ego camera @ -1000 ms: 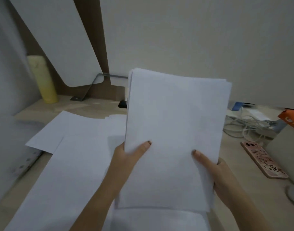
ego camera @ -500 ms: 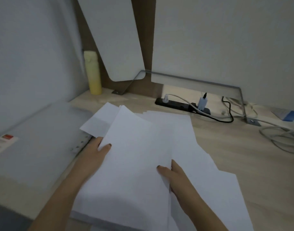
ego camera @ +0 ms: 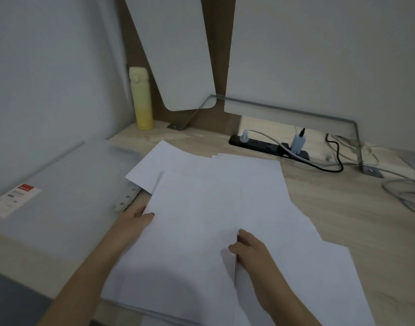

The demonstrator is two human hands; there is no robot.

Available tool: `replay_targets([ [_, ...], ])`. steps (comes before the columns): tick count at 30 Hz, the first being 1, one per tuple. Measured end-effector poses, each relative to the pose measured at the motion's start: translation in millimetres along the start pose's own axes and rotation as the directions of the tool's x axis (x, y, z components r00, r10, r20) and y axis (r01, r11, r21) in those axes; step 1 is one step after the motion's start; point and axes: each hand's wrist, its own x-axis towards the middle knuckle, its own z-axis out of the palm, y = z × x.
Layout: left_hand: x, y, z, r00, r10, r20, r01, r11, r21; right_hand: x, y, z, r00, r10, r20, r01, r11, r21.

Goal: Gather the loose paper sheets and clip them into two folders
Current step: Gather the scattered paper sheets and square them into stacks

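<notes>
The left hand point(ego camera: 134, 220) and right hand point(ego camera: 251, 251) are pinched on opposite side edges of a gathered stack of white paper sheets point(ego camera: 194, 215), thumbs on top, held over loose white sheets point(ego camera: 296, 220) fanned across the pale wooden desk point(ego camera: 354, 208). A translucent grey plastic folder point(ego camera: 60, 184) is seen just left of the papers, apparently nothing clipped in; a second folder cannot be made out. Gathering is judged partly done, all clipping left.

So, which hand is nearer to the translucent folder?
Left. The left hand holds the left edge of the paper stack, beside the folder; the right hand holds its right edge, across the sheets from it.
</notes>
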Motion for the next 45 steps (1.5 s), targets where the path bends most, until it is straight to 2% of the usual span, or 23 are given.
replay_targets([
  [2, 1.9, -0.9, 0.0, 0.999, -0.046, -0.025, 0.046, 0.999, -0.026, -4.9, -8.7, -3.6, 0.999, 0.037, 0.024, -0.040, 0.991, 0.124],
  [5, 4.2, -3.7, -4.1, 0.997, -0.083, -0.011, 0.083, 0.995, 0.049, 2.3, -11.6, -9.0, 0.995, 0.085, 0.062, -0.097, 0.967, 0.235],
  [9, 0.5, -2.1, -2.1, 0.996, -0.076, -0.042, 0.077, 0.997, 0.019, 8.3, -6.5, -7.3, 0.979, 0.132, 0.154, -0.159, 0.972, 0.174],
  [11, -7.1, 4.3, 1.1, 0.997, -0.033, -0.063, 0.031, 0.999, -0.030, 3.9, -5.9, -2.7, 0.971, 0.127, 0.202, -0.162, 0.972, 0.168],
  [16, -30.3, 36.2, 5.4, 0.972, 0.167, -0.165, -0.199, 0.959, -0.202, -8.8, -25.1, -11.5, 0.986, -0.028, 0.163, -0.028, 0.943, 0.333],
  [20, -54.8, 78.3, 23.5, 0.939, 0.310, -0.147, -0.341, 0.893, -0.293, -25.8, -62.7, -39.6, 0.964, -0.239, 0.115, 0.184, 0.916, 0.355],
  [23, -65.1, 101.0, 44.4, 0.932, 0.334, -0.142, -0.363, 0.847, -0.389, -39.9, -81.2, -67.4, 0.920, -0.386, 0.070, 0.346, 0.883, 0.317],
  [25, -66.8, 106.5, 56.2, 0.928, 0.339, -0.153, -0.372, 0.828, -0.419, -45.2, -83.9, -80.8, 0.894, -0.439, 0.091, 0.396, 0.868, 0.299],
  [27, -66.9, 103.4, 65.7, 0.930, 0.336, -0.151, -0.368, 0.827, -0.426, -44.5, -75.6, -88.9, 0.896, -0.431, 0.102, 0.391, 0.878, 0.277],
  [30, -73.2, 98.6, 81.3, 0.929, 0.361, -0.076, -0.359, 0.836, -0.415, -41.5, -56.0, -95.3, 0.917, -0.391, 0.076, 0.357, 0.892, 0.276],
  [38, -78.4, 108.5, 100.7, 0.939, 0.317, -0.130, -0.342, 0.851, -0.398, -52.2, -48.3, -106.5, 0.923, -0.383, -0.034, 0.375, 0.878, 0.298],
  [43, -82.7, 121.2, 149.8, 0.936, 0.352, 0.006, -0.333, 0.893, -0.302, -69.0, -39.4, -151.7, 0.915, -0.312, -0.255, 0.369, 0.904, 0.218],
  [45, -81.8, 121.1, 182.2, 0.940, 0.320, 0.121, -0.282, 0.924, -0.256, -78.9, -29.0, -180.0, 0.892, -0.279, -0.356, 0.358, 0.917, 0.178],
])
